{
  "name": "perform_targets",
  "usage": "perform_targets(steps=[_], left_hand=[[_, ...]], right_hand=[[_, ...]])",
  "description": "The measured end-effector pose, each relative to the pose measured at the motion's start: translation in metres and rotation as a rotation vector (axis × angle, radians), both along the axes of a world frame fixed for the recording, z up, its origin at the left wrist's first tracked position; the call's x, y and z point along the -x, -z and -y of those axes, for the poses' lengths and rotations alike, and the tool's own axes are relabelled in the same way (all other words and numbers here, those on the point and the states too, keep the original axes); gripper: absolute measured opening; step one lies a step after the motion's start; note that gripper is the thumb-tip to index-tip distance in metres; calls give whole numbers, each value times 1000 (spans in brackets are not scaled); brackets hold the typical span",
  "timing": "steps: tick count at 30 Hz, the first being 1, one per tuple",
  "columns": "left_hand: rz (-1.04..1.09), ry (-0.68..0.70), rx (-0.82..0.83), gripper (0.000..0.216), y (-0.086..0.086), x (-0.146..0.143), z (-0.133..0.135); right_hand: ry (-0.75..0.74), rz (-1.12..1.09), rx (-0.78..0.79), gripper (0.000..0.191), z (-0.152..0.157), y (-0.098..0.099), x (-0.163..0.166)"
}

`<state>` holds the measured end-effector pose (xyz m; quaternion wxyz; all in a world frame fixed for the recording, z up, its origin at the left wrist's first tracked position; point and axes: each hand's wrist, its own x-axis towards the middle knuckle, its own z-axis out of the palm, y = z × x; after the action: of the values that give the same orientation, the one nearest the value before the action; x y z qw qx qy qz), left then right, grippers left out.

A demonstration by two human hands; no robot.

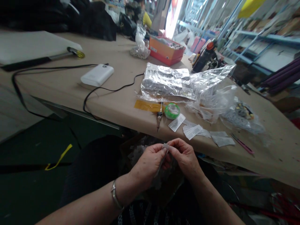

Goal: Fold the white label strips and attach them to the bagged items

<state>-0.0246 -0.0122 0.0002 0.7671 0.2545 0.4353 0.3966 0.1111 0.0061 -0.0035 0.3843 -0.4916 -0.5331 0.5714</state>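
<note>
Over my lap, just in front of the table edge, my left hand [148,164] and my right hand [187,157] meet with closed fingertips. Between them they pinch a small white label [166,145], mostly covered by the fingers. On the table close ahead lie several printed white labels [192,131], some overlapping in a fan. Left of these sit a green tape roll [172,111] and a pen-like tool [159,118] with a metal tip poking over the edge. To the right rest pink tweezers [243,145]. Pale scraps [138,153] show below my hands, partly hidden.
Clear plastic bags [166,81] lie beyond the labels, one [243,115] holding small parts. Farther back stands an orange-red box [166,51]. On the left are a white power bank [97,75] with a black cable [114,90] and a black-handled hammer [47,59].
</note>
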Motion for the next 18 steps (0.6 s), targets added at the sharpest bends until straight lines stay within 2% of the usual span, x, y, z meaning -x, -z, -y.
perform_targets(steps=[10,13,18], left_hand=[[-190,-110,-265,22,7,12,-2],[-317,-155,-376,17,8,20,-6],[-585,-199,-502,16,7,34,-17]], right_hand=[[-49,-5,18,12,-15,-5,20],[-42,54,-44,12,-20,-6,25],[-3,270,-187,13,-27,-4,31]])
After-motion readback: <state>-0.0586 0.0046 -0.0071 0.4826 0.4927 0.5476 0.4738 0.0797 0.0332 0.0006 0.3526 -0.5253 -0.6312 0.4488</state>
